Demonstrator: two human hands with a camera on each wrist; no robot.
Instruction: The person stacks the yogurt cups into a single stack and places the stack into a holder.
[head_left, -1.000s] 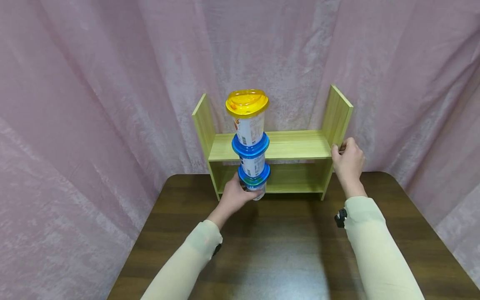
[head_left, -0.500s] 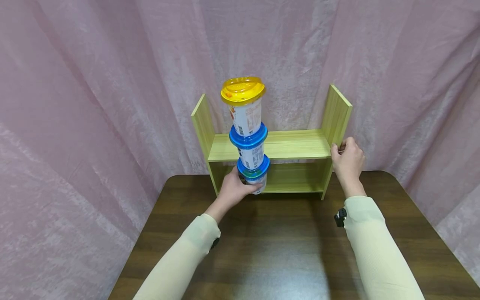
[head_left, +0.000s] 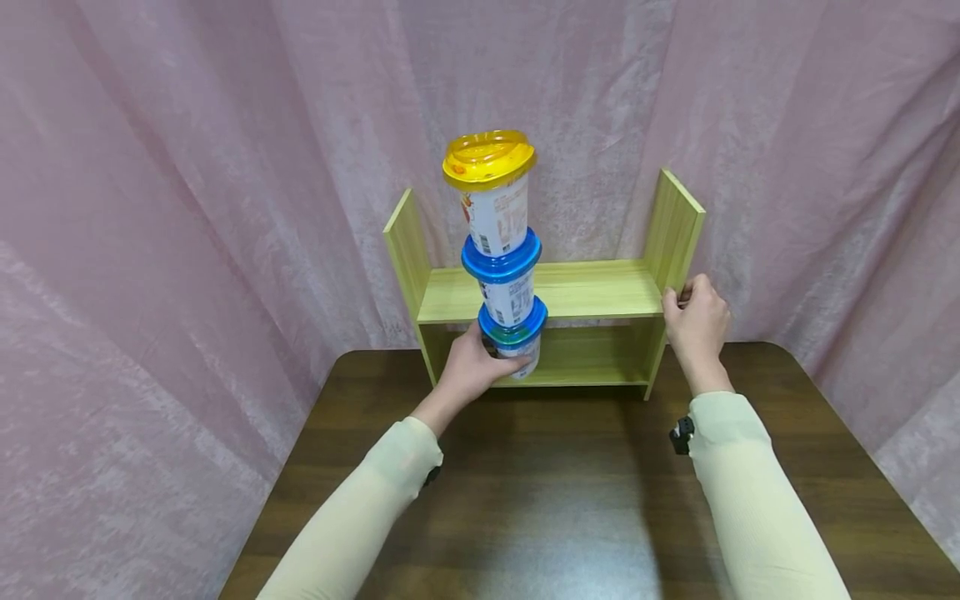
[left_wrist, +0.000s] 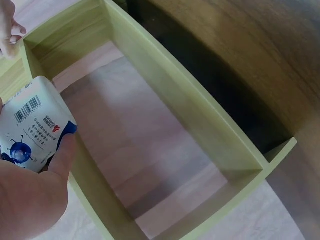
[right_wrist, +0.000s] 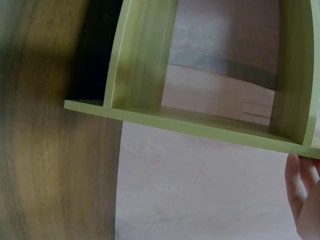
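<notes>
With the left hand (head_left: 468, 375) gripping only the bottom cup of the leaning three-cup stack (head_left: 498, 250) and the right hand (head_left: 696, 321) apparently clasping the shelf (head_left: 585, 292) side, the upper cups may topple

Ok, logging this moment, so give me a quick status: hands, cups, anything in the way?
Left hand grips bottom cup of three-cup stack, held off table. Right hand grips shelf right side panel. Shelf tiers bare.
</notes>
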